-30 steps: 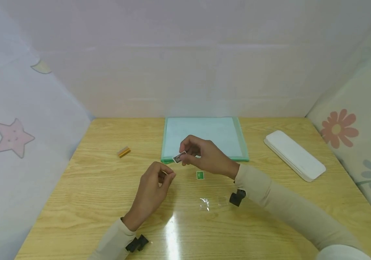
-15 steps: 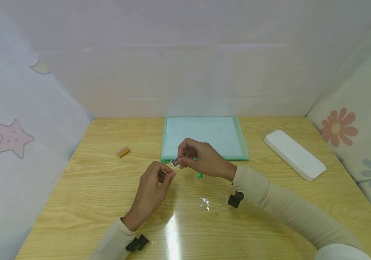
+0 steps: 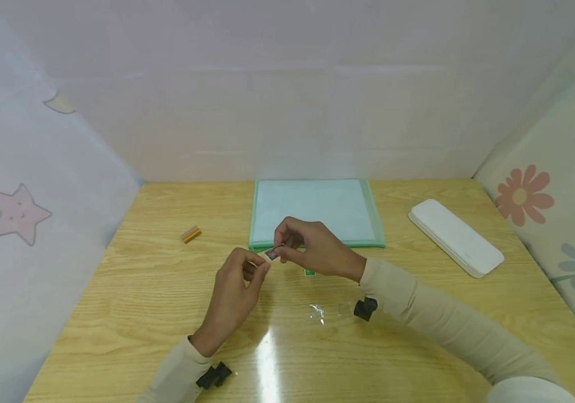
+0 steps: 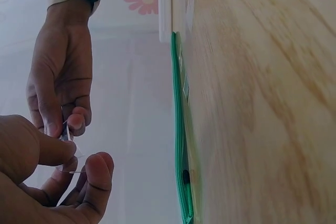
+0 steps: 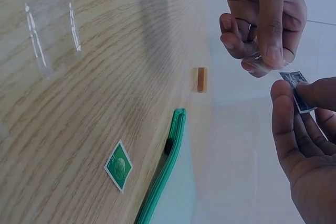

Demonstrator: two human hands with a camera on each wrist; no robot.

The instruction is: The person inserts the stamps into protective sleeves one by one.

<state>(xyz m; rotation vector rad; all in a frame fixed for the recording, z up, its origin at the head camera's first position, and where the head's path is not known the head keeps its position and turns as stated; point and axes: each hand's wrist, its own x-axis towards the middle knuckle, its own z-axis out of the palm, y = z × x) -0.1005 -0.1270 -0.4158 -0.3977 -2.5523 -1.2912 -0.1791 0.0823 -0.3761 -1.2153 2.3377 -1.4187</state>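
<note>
My right hand (image 3: pixel 317 246) pinches a small dark postage stamp with a white perforated edge, a stamp (image 5: pixel 296 90) best seen in the right wrist view. Close by on its left, my left hand (image 3: pixel 237 285) pinches a small clear plastic sleeve (image 5: pixel 270 65) between thumb and fingers. The stamp's edge is right at the sleeve; whether it is inside cannot be told. Both hands are raised above the table. On the wood below lies a green stamp (image 3: pixel 309 272), partly covered by the right hand in the head view.
A clear sleeve (image 3: pixel 317 314) lies on the table, with another faint clear piece (image 3: pixel 344 309) beside it. Behind the hands is a green-edged zip folder (image 3: pixel 317 210). A white case (image 3: pixel 456 238) lies at right, a small orange-brown block (image 3: pixel 191 234) at left.
My right hand has moved slightly left and down, bringing the dark stamp up to my left hand's fingertips. The left hand has stayed nearly still.
</note>
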